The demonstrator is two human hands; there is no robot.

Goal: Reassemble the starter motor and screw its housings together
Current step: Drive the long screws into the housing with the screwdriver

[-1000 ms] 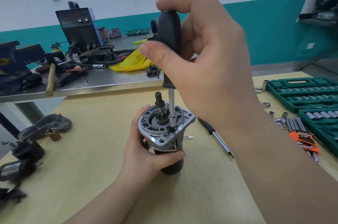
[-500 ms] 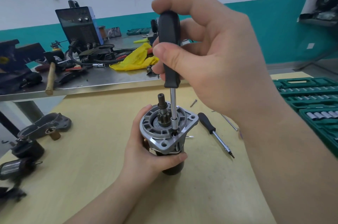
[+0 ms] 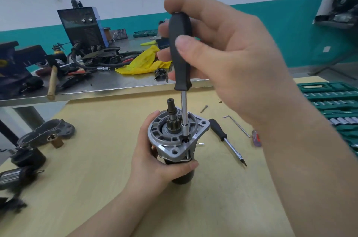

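- The starter motor (image 3: 174,140) stands upright on the wooden table (image 3: 96,159), a little below the middle of the frame, its silver flanged housing on top and its dark body at the bottom.
- The left hand (image 3: 155,161) comes in from the lower edge; its grip is wrapped round the motor's body just under the flange, thumb across the front.
- The right hand (image 3: 228,62), large in the upper middle, has its grip pinched on the black handle of a screwdriver (image 3: 181,52), thumb in front, fingers behind and over the top.
- The screwdriver stands nearly upright; its metal shaft reaches down beside the motor's toothed shaft (image 3: 171,118), with the tip at a hole in the flange.
- Right of the motor a second screwdriver (image 3: 225,139) lies on the table, with a hex key (image 3: 237,126) just beyond it.
- At the right edge sit green socket cases (image 3: 333,105).
- At the left edge lie dark motor parts (image 3: 44,136).
- Behind, in the upper left, a metal table (image 3: 96,85) carries a welder (image 3: 83,27), a hammer (image 3: 52,81) and a yellow cloth (image 3: 143,62).
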